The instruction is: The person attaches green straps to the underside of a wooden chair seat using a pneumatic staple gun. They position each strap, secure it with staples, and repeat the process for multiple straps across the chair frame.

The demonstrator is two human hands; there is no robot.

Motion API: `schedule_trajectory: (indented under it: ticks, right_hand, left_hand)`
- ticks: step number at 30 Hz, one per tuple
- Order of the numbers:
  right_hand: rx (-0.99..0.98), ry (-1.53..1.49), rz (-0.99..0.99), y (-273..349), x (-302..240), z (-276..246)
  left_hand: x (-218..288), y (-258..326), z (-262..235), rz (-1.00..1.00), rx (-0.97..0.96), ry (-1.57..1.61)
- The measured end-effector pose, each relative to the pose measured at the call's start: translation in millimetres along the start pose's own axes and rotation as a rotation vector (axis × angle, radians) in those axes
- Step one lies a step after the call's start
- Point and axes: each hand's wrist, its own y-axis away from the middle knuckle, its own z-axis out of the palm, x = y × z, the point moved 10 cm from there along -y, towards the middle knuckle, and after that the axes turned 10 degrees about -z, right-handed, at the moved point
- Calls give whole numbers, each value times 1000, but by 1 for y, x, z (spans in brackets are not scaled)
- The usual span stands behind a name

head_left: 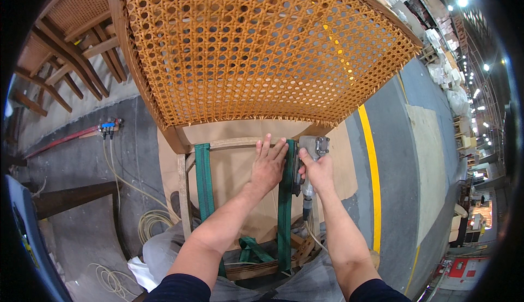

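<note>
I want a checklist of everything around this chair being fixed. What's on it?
Surface: brown paper sheet on a grey floor.
Job's things: wooden chair frame with a woven cane back; two green webbing straps across the seat.
Clutter: white cloth at lower left.
Hands: left hand flat on the right strap; right hand grips a staple gun.
Cables: coiled pale hose; red hose.
Surroundings: stacked chairs, yellow floor line, ceiling lights.
</note>
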Motion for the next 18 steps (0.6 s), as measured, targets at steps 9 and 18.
schedule_trajectory:
  ticks: [9, 18]
  right_hand:
    - [17, 78, -12, -4, 4, 7]
    - [-22, 88, 16, -2, 13, 10]
  left_hand:
    - [-3, -2, 4, -26, -61, 25]
    - [-1, -3, 2, -26, -43, 56]
